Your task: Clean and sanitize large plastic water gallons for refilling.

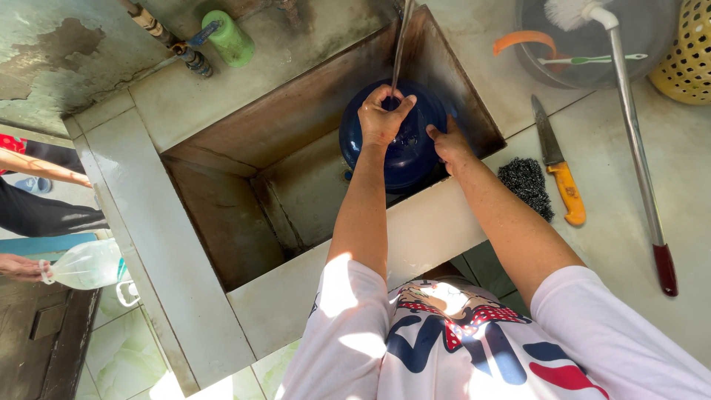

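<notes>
A dark blue water jug point(404, 148) stands in the far right corner of the tiled sink point(244, 215), under a thin stream of water point(398, 52). The left hand point(381, 115) grips its neck, fingers curled round it; the right hand point(446, 142) presses flat on its shoulder — fingers together (partly hidden). A knife point(559, 167) and a steel scourer point(527, 185) lie beside the sink.

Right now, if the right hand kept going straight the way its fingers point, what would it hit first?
The right hand already rests against the side of the dark blue jug, fingers pointing up and left into it, so the jug comes first. Past it, probably the left hand at the jug's top, though depth is unclear.
</notes>
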